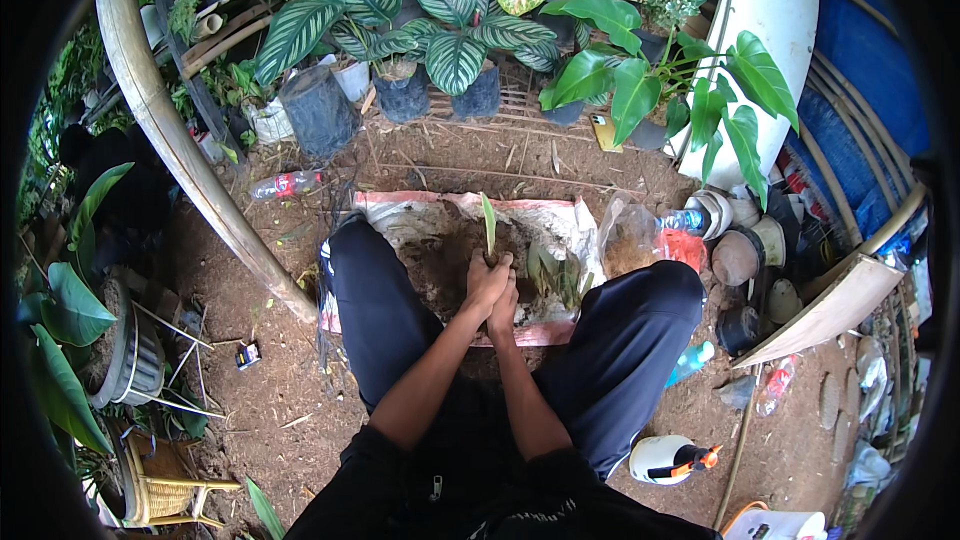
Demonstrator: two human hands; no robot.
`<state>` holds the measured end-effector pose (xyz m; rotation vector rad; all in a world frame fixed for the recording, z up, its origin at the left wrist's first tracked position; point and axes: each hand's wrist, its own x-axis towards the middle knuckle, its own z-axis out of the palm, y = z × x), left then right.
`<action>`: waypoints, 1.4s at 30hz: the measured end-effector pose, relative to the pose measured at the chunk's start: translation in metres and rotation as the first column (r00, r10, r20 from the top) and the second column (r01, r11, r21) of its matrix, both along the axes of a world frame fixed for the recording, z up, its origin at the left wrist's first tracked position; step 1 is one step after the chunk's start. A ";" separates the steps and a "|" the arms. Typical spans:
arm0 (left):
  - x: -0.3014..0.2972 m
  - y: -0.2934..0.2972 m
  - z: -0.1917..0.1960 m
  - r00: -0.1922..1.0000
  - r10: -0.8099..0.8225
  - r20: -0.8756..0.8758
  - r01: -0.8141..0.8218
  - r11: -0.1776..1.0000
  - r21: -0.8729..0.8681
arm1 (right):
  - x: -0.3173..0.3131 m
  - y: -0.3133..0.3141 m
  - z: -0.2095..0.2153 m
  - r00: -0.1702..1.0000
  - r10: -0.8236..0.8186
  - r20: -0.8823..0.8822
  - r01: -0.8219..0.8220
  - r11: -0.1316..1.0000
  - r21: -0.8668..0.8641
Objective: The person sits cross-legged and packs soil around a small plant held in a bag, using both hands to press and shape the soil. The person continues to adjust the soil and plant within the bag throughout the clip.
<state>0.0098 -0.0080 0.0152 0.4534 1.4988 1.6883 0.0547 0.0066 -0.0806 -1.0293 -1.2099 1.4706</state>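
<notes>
Between my knees, on bare earth (290,360), lies a flattened white sack (575,235) with pinkish-red edging, dark loose soil (425,265) spread over its middle. Above it my left hand (484,283) and right hand (506,302) are pressed together, clamped round the base of a single pale-edged green leaf (489,223); blade stands nearly upright past the knuckles, lower end hidden in the grip. More long leaves (562,275) lie on the sack, between the hands and my right knee. Left of the sack: a clear plastic bottle (285,184) with red label, on its side, a bamboo pole (190,155) beyond it. Far side: black grow bags (320,112), a striped-leaf calathea (445,0) above; yellow phone (605,133) to their right. Near my right thigh, a white pump sprayer (662,460), orange nozzle.
</notes>
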 end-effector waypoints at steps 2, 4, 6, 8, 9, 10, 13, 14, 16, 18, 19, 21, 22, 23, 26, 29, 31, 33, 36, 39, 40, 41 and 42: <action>0.001 -0.001 0.000 1.000 -0.009 0.009 0.009 1.000 -0.010 | -0.003 -0.003 0.001 0.998 -0.053 -0.020 0.054 0.998 0.020; 0.001 0.001 -0.003 1.000 -0.001 0.002 0.001 1.000 0.019 | -0.002 -0.004 0.003 0.999 -0.046 0.016 0.044 0.997 0.071; 0.000 0.003 -0.010 1.000 -0.004 -0.026 0.004 1.000 0.015 | -0.002 -0.005 0.002 0.997 -0.051 0.054 0.044 0.992 0.117; -0.002 0.007 -0.020 0.996 -0.025 -0.081 0.022 0.999 -0.033 | -0.002 -0.005 -0.002 0.999 -0.036 0.030 0.034 0.996 0.084; -0.003 0.008 -0.024 0.987 -0.022 -0.157 0.011 0.997 -0.071 | -0.001 -0.003 -0.005 0.999 -0.018 0.039 0.015 0.998 0.062; -0.003 0.009 -0.028 0.978 -0.022 -0.207 0.003 0.995 -0.095 | 0.000 -0.002 -0.009 0.999 0.007 0.045 -0.010 0.998 0.070; -0.005 0.013 -0.034 0.952 -0.056 -0.302 0.007 0.987 -0.161 | -0.005 0.001 -0.023 0.999 -0.044 -0.021 0.045 0.998 0.038; -0.006 0.013 -0.033 0.951 -0.083 -0.299 0.030 0.984 -0.178 | -0.005 0.002 -0.027 0.997 -0.055 -0.055 0.056 0.998 0.021; -0.006 0.012 -0.030 0.930 -0.111 -0.350 0.038 0.977 -0.210 | -0.005 0.002 -0.033 0.996 -0.055 -0.064 0.057 0.998 0.036; -0.005 0.011 -0.026 0.893 -0.139 -0.428 0.022 0.964 -0.267 | -0.005 0.001 -0.036 0.997 -0.056 -0.047 0.058 0.997 0.052; -0.005 0.010 -0.025 0.886 -0.139 -0.443 0.022 0.965 -0.260 | -0.004 0.001 -0.035 0.998 -0.058 -0.025 0.059 0.997 0.059; -0.005 0.008 -0.027 0.887 -0.159 -0.433 0.037 0.960 -0.276 | -0.003 -0.001 -0.032 0.999 -0.047 -0.023 0.048 0.998 0.041; -0.005 0.009 -0.029 0.878 -0.157 -0.452 0.030 0.961 -0.276 | -0.003 -0.002 -0.029 0.998 -0.036 -0.045 0.037 0.999 0.016; -0.005 0.012 -0.032 0.868 -0.129 -0.479 0.008 0.969 -0.247 | -0.003 -0.002 -0.026 0.998 -0.042 -0.036 0.039 0.997 -0.065; -0.007 0.016 -0.043 0.866 -0.087 -0.492 -0.003 0.984 -0.178 | 0.000 -0.004 -0.015 0.988 0.015 0.151 -0.020 0.999 0.032; -0.006 0.017 -0.048 0.859 -0.065 -0.508 -0.036 0.982 -0.187 | -0.003 -0.007 -0.007 0.996 -0.023 0.082 0.018 0.998 0.058; -0.004 0.016 -0.046 0.866 -0.060 -0.497 -0.037 0.982 -0.184 | -0.004 -0.009 -0.007 0.998 -0.048 0.037 0.045 0.996 0.075; -0.006 0.016 -0.041 0.910 -0.105 -0.402 0.028 0.981 -0.192 | -0.003 -0.008 -0.008 0.996 -0.076 0.040 0.071 0.992 0.108; -0.007 0.011 -0.034 0.905 -0.174 -0.389 0.079 0.966 -0.248 | -0.003 -0.006 -0.014 0.990 -0.095 0.105 0.078 0.985 0.153; -0.006 0.010 -0.030 0.908 -0.158 -0.387 0.060 0.965 -0.253 | -0.003 -0.003 -0.019 0.989 -0.059 0.136 0.041 0.991 0.129; -0.005 0.010 -0.031 0.882 -0.131 -0.452 0.020 0.970 -0.241 | -0.003 -0.003 -0.021 0.989 -0.046 0.138 0.032 0.994 0.105; -0.004 0.011 -0.033 0.854 -0.099 -0.511 -0.020 0.975 -0.223 | -0.004 -0.002 -0.023 0.986 -0.047 0.163 0.043 0.999 0.030; -0.004 0.012 -0.035 0.822 -0.077 -0.565 -0.058 0.974 -0.218 | -0.004 -0.001 -0.024 0.978 -0.051 0.201 0.032 0.995 0.097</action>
